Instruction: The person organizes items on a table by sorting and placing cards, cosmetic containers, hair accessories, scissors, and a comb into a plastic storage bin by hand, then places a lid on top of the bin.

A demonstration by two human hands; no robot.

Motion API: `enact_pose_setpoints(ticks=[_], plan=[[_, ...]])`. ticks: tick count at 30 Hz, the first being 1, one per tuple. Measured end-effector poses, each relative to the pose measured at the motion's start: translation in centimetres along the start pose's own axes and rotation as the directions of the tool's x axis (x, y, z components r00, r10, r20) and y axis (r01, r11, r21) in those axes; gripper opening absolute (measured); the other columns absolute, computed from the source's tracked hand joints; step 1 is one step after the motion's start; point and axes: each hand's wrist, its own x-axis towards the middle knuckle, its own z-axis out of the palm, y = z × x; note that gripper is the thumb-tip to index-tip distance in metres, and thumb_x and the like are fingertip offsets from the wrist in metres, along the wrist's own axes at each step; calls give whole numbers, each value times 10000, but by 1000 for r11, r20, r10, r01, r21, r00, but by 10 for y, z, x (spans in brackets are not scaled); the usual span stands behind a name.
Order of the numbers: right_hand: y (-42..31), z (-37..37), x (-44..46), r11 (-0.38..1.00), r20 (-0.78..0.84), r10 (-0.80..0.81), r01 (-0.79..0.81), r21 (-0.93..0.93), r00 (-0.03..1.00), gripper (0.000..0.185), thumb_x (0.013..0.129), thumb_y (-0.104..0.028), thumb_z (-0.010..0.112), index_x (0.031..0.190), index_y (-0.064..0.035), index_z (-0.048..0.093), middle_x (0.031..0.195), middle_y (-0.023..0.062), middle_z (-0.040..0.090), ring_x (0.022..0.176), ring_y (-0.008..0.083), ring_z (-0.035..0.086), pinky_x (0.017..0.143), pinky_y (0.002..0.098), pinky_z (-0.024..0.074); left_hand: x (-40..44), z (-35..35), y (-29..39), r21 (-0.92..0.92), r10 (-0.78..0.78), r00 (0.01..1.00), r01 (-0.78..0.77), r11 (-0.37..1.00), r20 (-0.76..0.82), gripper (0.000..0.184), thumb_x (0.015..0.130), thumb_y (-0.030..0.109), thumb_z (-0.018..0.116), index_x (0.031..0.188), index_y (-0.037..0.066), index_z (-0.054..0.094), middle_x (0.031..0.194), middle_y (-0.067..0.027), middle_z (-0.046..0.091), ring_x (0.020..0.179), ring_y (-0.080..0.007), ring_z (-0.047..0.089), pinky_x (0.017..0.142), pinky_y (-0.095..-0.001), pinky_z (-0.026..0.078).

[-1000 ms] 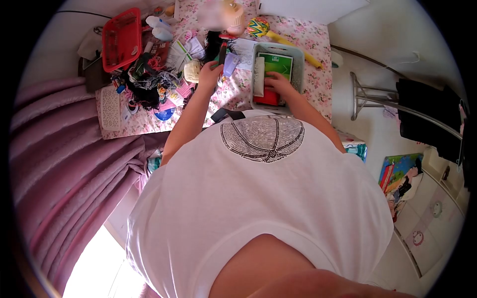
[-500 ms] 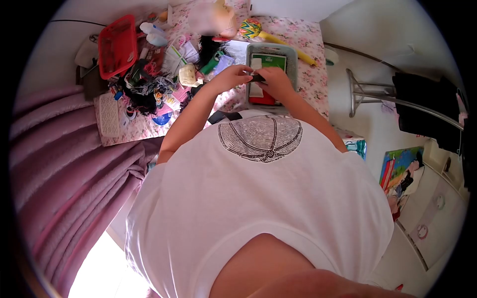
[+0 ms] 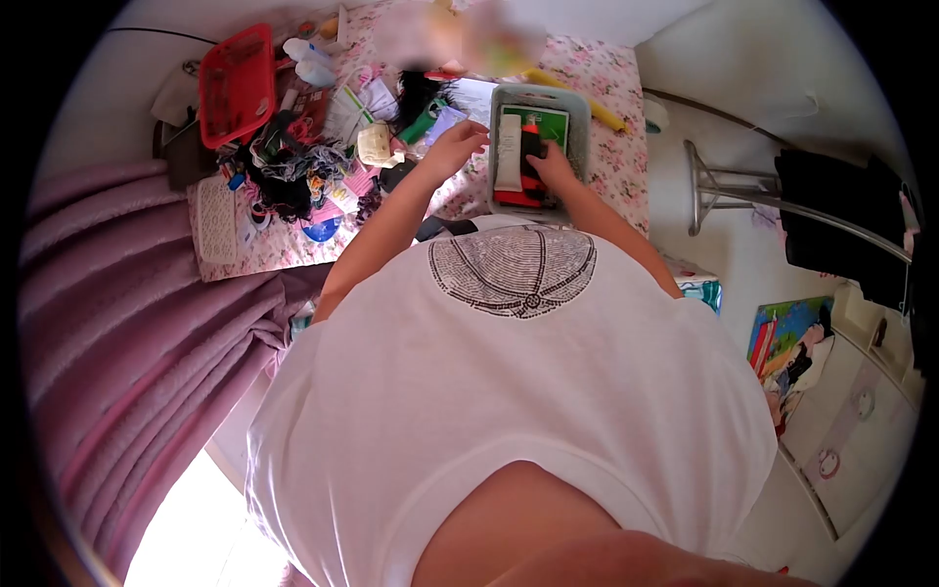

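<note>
Inside the grey basket [image 3: 580, 147], my right hand [image 3: 553, 166] grips a black and red object [image 3: 533, 149]. This object lies upon a green box [image 3: 555, 122] and beside a white tube-like item [image 3: 510, 152]. Red material [image 3: 511, 198] shows at the basket's near end. My left hand [image 3: 460, 149] is just left of the basket, fingers apart and holding nothing. A lilac item [image 3: 445, 121] and a green roll [image 3: 421, 125] lie beyond it on the flowered table.
A red basket [image 3: 238, 86] stands at the back left, near a heap of tangled yarn and small items [image 3: 293, 161]. A cream-coloured bundle [image 3: 375, 145] lies left of my left hand. Behind the grey basket is a yellow stick-like object [image 3: 597, 112]. A metal-legged rack [image 3: 696, 186] stands to the right.
The black and red object has gone from the left side of the table, through both hands, into the grey basket. My left hand has let go and moved slightly left.
</note>
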Motion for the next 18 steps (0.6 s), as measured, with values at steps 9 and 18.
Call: enact_pose_setpoints(ticks=[9,18], plan=[[-6,3,-4,996,-77,21,-27,-85,997,424,695,-224,633,1027,-10,480,890,159,568,814,272,560,710,338,439,6,9,-26,-17,4,1000,-4,1000,14,306,802,218,475,1026,9,486,924,-50,557,826,-129,525,704,-239,406],[10,2,0,993,-115,-76,64,-102,991,294,711,-179,608,930,-7,516,839,152,567,789,270,556,693,334,437,-1,15,-55,-106,17,999,-21,994,-44,253,778,172,506,951,-12,520,840,-68,565,752,-135,540,672,-252,430]])
